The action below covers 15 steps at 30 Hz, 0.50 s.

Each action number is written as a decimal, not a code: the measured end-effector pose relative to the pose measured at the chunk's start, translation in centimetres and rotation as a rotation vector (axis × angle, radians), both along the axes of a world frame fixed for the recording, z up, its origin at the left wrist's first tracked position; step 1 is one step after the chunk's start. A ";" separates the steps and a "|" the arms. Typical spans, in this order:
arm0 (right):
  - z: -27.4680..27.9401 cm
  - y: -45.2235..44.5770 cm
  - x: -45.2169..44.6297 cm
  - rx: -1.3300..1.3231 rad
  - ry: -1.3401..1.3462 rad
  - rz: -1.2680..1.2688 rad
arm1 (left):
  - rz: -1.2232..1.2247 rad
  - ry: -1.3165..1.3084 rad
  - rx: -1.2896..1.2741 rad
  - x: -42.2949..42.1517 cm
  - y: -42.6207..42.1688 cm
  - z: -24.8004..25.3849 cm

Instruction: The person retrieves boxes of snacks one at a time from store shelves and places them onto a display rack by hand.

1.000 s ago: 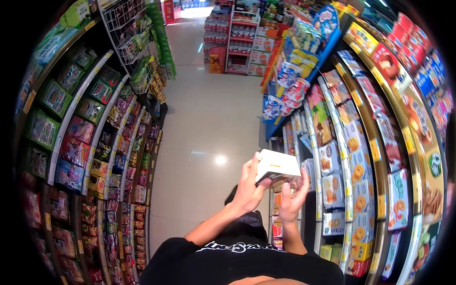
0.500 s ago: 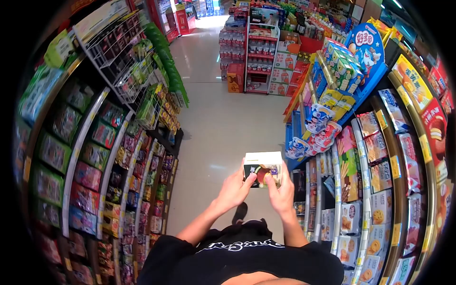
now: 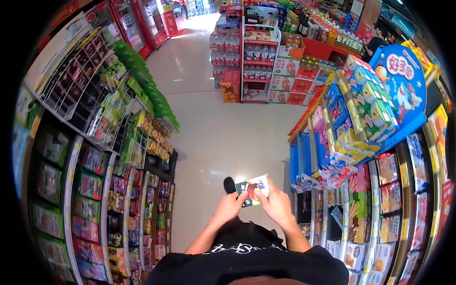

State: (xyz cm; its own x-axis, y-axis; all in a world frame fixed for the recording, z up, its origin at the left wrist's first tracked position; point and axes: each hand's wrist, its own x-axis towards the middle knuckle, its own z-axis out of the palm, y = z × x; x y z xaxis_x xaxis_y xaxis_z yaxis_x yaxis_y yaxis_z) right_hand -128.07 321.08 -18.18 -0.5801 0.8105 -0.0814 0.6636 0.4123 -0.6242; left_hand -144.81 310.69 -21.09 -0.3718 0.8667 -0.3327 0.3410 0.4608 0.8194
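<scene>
Between my two hands is a small snack box, dark with a white part and a picture of brown food on its face. My left hand grips its left side, with the thumb lying on the printed face. On the right side my right hand holds it the same way, thumb across the front. The box is tilted, its printed face turned up toward me, in front of my body above the floor. The fingers behind the box are hidden.
Shelves of bagged snacks line the left, with a wire rack above. Biscuit shelves and a blue display stand flank the right. Ahead stand a drinks rack and stacked cartons. A person is at the far right.
I have moved forward along the aisle; the shelves and blue display are nearer. The box has been lowered and tilted, its face turned more toward me. Both hands still hold it.
</scene>
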 end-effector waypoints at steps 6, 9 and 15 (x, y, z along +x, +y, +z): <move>2.0 13.0 -9.5 -0.014 -0.019 -0.120 | -0.130 0.125 0.154 -11.5 16.6 0.1; 4.9 20.0 -13.7 0.018 0.051 -0.164 | -0.162 0.109 0.246 -16.2 24.2 3.8; 4.7 30.4 -20.4 0.142 0.223 -0.191 | -0.120 0.111 0.415 -23.0 35.8 6.0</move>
State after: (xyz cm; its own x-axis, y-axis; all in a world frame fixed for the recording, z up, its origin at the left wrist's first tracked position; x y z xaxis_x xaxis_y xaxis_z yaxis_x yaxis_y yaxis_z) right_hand -148.50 351.44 -13.48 -0.4069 0.9008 0.1518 0.5910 0.3863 -0.7082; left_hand -167.83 346.51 -15.07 -0.2745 0.9575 0.0887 0.4679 0.0524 0.8822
